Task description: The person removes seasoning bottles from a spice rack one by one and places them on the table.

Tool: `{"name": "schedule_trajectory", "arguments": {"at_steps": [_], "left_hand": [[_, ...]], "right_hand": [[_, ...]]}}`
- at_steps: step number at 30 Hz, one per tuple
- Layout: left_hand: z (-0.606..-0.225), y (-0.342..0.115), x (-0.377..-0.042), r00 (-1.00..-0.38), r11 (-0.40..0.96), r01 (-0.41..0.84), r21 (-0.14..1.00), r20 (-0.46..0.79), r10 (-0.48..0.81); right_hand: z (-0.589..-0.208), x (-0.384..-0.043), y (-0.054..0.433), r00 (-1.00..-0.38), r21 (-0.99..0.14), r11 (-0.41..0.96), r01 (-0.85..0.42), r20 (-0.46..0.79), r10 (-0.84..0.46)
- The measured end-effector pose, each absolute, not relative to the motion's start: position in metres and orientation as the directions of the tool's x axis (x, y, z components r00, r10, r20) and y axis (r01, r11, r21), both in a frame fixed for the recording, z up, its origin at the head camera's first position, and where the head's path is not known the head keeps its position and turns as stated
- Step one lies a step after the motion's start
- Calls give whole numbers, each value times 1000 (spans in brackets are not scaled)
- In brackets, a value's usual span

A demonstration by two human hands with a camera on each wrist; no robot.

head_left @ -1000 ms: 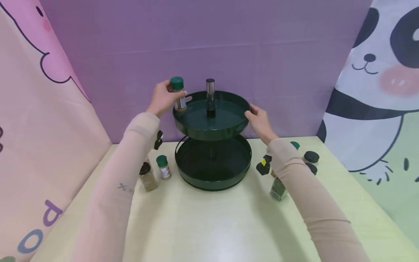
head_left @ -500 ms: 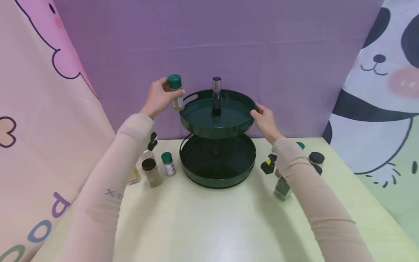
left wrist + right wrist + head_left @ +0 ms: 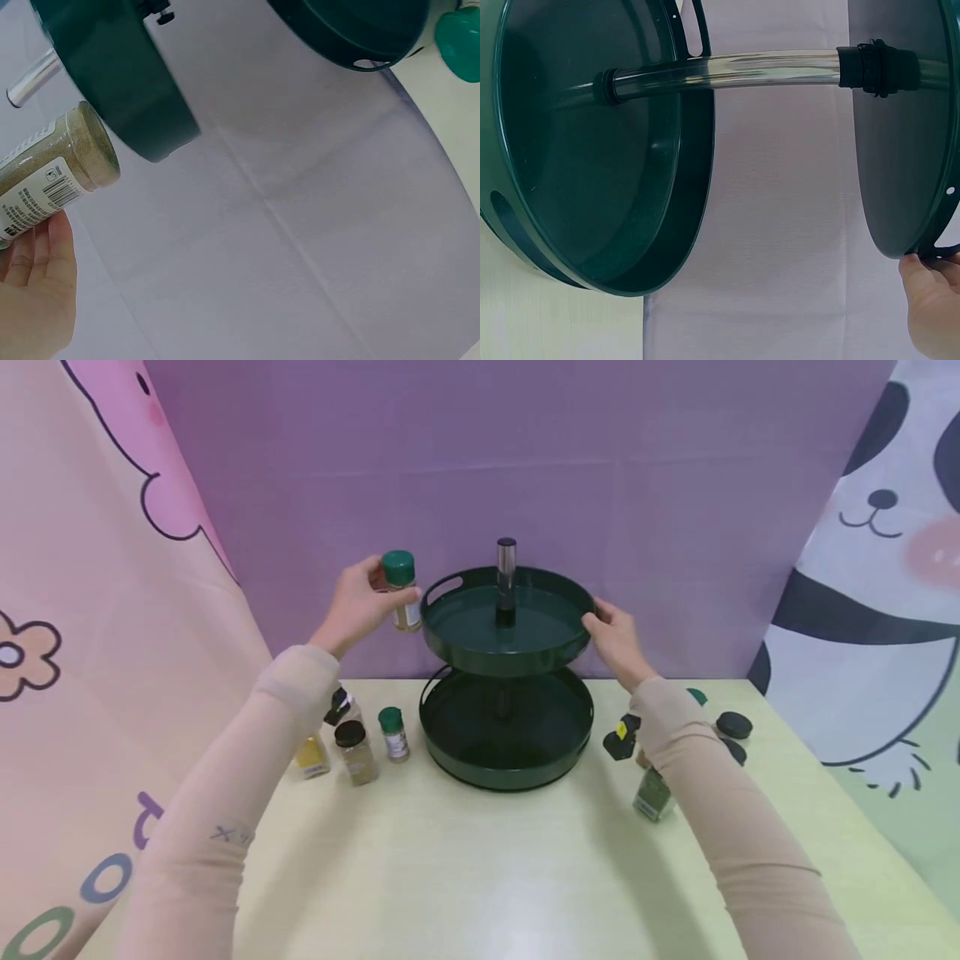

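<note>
My left hand [image 3: 358,608] grips a spice jar [image 3: 406,610] with a green lid, upright in the air just left of the upper tray's rim. The left wrist view shows the jar's label and barcode, brown powder inside, and its base near the tray. A dark green two-tier turntable stands at the back of the table, its upper tray [image 3: 498,662] and lower tray [image 3: 504,778] joined by a metal post [image 3: 506,564]. On the right side, my right hand [image 3: 621,643] pinches the upper tray's rim, as the right wrist view also shows. No jars are on either tray.
Left of the turntable are a small green-lidded jar [image 3: 395,739], a black-lidded jar [image 3: 356,756] and a yellow jar [image 3: 312,757]. Several more jars, among them a green herb jar [image 3: 654,795], stand by the right forearm. A purple cloth [image 3: 322,502] hangs behind.
My left hand has carried the jar from over the upper tray's left edge out to its left, then slightly lower. The head view has turned a little left. My right hand keeps hold of the rim.
</note>
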State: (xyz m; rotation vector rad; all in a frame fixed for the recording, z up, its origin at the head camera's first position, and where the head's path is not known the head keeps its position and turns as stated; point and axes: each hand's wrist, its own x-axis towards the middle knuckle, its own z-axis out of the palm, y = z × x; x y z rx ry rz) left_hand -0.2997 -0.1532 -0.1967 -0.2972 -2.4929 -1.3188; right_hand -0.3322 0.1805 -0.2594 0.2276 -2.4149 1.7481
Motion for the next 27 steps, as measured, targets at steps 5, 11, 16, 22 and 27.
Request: {"name": "schedule_trajectory", "arguments": {"at_steps": [5, 11, 16, 22, 27], "left_hand": [[-208, -156, -291, -938, 572, 312, 758, 343, 57], [-222, -161, -280, -941, 576, 311, 756, 331, 73], [-234, -167, -274, -950, 582, 292, 759, 301, 84], [-249, -175, -265, -959, 611, 274, 743, 262, 112], [-262, -182, -257, -958, 642, 281, 713, 245, 147]], "right_hand": [[-261, -334, 181, -979, -927, 316, -201, 201, -33], [-261, -336, 181, -980, -925, 326, -197, 199, -25], [-261, -336, 181, -982, -927, 326, -185, 186, -31], [-261, -335, 180, -983, -927, 328, -182, 181, -34], [-261, -336, 179, -981, -927, 323, -191, 192, -28]]}}
